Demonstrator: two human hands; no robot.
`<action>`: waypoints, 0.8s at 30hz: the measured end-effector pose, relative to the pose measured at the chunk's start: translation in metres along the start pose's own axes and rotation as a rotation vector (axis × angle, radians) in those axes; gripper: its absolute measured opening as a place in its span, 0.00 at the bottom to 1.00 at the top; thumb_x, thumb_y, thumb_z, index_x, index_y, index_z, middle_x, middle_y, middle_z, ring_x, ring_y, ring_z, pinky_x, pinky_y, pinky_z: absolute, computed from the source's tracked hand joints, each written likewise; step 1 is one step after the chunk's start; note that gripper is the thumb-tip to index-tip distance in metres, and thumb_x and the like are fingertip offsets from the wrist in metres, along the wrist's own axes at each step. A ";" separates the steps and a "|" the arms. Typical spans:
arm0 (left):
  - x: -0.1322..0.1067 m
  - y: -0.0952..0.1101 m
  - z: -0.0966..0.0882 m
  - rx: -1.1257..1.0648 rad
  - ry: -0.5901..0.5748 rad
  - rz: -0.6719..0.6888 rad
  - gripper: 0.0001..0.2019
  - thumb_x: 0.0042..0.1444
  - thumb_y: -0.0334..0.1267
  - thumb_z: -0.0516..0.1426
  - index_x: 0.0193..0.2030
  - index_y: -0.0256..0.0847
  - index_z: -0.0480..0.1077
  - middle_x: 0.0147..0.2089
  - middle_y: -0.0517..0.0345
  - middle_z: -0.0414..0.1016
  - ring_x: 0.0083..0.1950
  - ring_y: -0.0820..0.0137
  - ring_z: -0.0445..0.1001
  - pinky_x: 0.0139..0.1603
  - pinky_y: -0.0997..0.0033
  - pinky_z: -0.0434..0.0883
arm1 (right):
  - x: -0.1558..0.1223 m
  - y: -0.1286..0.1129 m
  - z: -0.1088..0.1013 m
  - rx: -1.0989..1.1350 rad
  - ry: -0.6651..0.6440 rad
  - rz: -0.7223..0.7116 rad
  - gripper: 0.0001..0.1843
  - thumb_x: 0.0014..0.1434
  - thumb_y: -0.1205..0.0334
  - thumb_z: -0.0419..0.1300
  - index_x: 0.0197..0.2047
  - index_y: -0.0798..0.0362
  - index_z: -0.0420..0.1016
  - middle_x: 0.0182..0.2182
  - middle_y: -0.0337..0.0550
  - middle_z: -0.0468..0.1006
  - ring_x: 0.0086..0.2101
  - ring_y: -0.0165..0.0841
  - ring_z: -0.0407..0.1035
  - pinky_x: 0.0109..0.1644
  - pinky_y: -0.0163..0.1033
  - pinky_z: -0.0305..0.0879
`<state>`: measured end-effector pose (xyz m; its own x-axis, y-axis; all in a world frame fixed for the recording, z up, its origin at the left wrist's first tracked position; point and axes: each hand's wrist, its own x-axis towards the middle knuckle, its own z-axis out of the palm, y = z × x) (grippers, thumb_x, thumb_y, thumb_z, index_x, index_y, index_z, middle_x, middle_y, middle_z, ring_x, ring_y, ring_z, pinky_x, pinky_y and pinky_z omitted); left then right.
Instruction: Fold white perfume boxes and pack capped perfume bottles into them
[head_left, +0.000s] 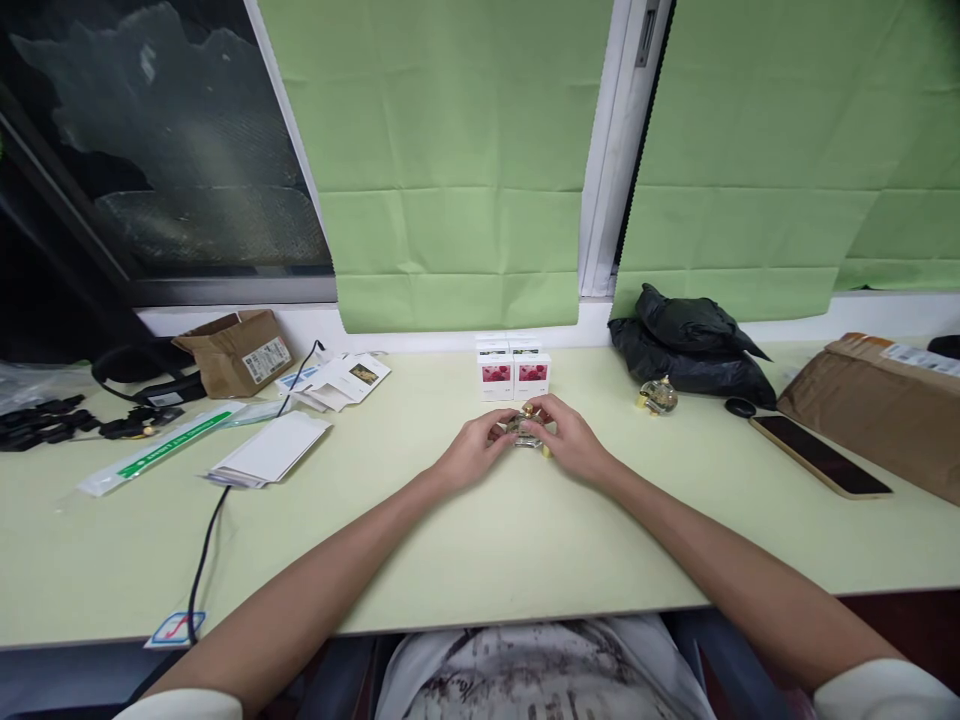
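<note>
Over the middle of the table, my left hand (pixel 472 450) and my right hand (pixel 571 438) close round a small clear glass bottle (pixel 525 432) with gold-coloured parts. Fingers of both hands touch its sides and cover some of it. A small yellow-gold piece (pixel 547 451) shows just below my right fingers; whether it is attached cannot be made out. Directly behind my hands stand small white boxes (pixel 514 378) with pink-red pictures on their fronts. Off to the right sits a similar glass bottle (pixel 660 396) with gold-coloured parts, apart from my hands.
Left: an open cardboard box (pixel 238 355), folded white cartons (pixel 346 383), a paper stack (pixel 271 447), a green-striped plastic sleeve (pixel 161 452) and a black cable (pixel 204 555) over the table edge. Right: black plastic bags (pixel 686 350), a phone (pixel 817 455) and a brown package (pixel 870 400).
</note>
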<state>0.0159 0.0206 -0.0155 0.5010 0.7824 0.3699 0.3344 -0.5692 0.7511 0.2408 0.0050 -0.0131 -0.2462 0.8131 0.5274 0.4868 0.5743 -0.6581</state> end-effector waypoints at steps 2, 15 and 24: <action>0.000 -0.002 0.001 -0.008 -0.013 -0.010 0.22 0.69 0.46 0.57 0.67 0.44 0.69 0.52 0.51 0.83 0.49 0.62 0.82 0.54 0.59 0.79 | 0.001 0.002 -0.001 -0.002 0.005 0.006 0.10 0.70 0.53 0.59 0.51 0.46 0.74 0.46 0.42 0.78 0.43 0.38 0.72 0.49 0.43 0.67; -0.003 -0.011 -0.008 0.048 0.010 -0.020 0.23 0.71 0.46 0.55 0.69 0.46 0.65 0.64 0.47 0.75 0.56 0.63 0.78 0.57 0.58 0.79 | 0.006 0.034 -0.025 -0.195 0.118 0.060 0.10 0.69 0.55 0.57 0.50 0.48 0.73 0.46 0.44 0.79 0.44 0.39 0.73 0.49 0.45 0.66; -0.001 -0.020 -0.029 0.168 0.110 -0.024 0.21 0.71 0.45 0.55 0.68 0.47 0.65 0.61 0.50 0.75 0.53 0.65 0.78 0.55 0.60 0.78 | 0.010 0.073 -0.059 -0.313 0.275 0.185 0.12 0.67 0.53 0.57 0.46 0.51 0.75 0.44 0.48 0.80 0.41 0.41 0.73 0.47 0.46 0.66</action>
<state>-0.0144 0.0388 -0.0147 0.4041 0.8140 0.4172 0.4784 -0.5768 0.6621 0.3236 0.0491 -0.0242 0.0799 0.8200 0.5668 0.7420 0.3307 -0.5832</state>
